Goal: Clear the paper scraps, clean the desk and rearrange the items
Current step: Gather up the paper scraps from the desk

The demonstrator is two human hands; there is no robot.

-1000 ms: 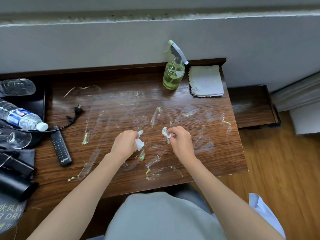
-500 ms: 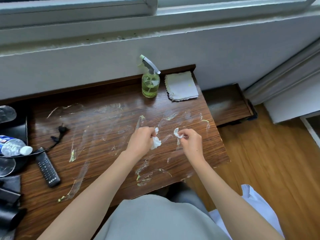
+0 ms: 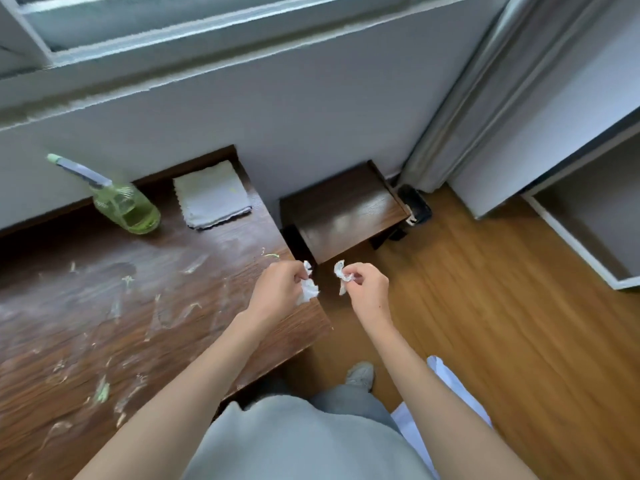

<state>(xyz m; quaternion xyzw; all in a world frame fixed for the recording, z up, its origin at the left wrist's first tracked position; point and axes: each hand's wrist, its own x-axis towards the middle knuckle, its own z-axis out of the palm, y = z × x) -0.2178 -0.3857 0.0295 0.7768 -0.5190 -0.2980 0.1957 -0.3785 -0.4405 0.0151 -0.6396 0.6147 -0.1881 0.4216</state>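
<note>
My left hand [image 3: 277, 289] is closed on a crumpled white paper scrap [image 3: 308, 289] right at the desk's right edge. My right hand [image 3: 367, 289] pinches a second, smaller paper scrap [image 3: 341, 275] beyond that edge, above the wooden floor. The dark wooden desk [image 3: 104, 323] is streaked with whitish and greenish smears. At its back stand a green spray bottle [image 3: 126, 207] and a folded white cloth [image 3: 211, 195].
A low dark wooden stand [image 3: 346, 209] sits right of the desk against the white wall, with a black object [image 3: 415, 204] beside it. A curtain [image 3: 485, 91] hangs at the right, beside a white cabinet [image 3: 588, 202]. My shoe [image 3: 360, 374] rests on the wooden floor [image 3: 502, 323].
The view has swung to the right, so the bottles and remote are out of sight. Both hands have carried their scraps from the desk's middle to its right edge.
</note>
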